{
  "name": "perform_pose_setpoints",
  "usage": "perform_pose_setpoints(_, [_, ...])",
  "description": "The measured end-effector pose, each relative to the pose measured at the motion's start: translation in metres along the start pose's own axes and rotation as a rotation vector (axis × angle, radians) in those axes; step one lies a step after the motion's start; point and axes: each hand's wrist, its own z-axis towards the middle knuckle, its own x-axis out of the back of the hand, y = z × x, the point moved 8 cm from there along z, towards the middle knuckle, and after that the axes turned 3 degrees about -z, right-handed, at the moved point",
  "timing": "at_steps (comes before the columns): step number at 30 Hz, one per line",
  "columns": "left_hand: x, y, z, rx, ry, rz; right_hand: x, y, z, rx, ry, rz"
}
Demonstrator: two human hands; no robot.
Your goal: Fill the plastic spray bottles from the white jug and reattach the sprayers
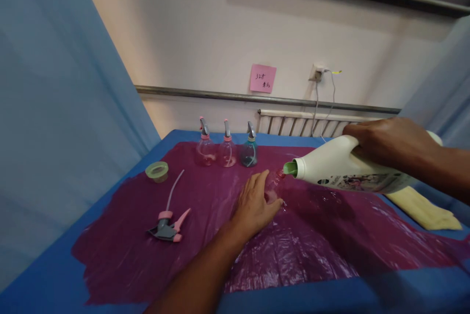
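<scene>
My left hand (256,204) is wrapped around the side of a clear pinkish spray bottle (272,185), which stands with its top off. In my right hand (392,142) is a pale green detergent jug (330,162), gripped by its handle and tipped on its side. The jug's green spout points left, right at the bottle's mouth. Whether liquid is flowing I cannot make out. A grey and pink spray trigger head (167,230) with its tube lies to the left of my left forearm. Farther back sits a translucent green cap (157,172).
Three spray bottles with heads on, two pink (227,152) and one teal (249,152), stand in a row behind. A purple plastic sheet (121,250) covers part of the blue table (47,275). At right lies a folded yellow cloth (426,208). Blue curtains hang on both sides.
</scene>
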Motion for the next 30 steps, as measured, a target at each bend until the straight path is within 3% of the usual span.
perform_pose_setpoints(30, [-0.0013,-0.0027,0.0003,-0.008,0.007,-0.004,0.0012,0.0001,0.0006,-0.012,-0.031,-0.035])
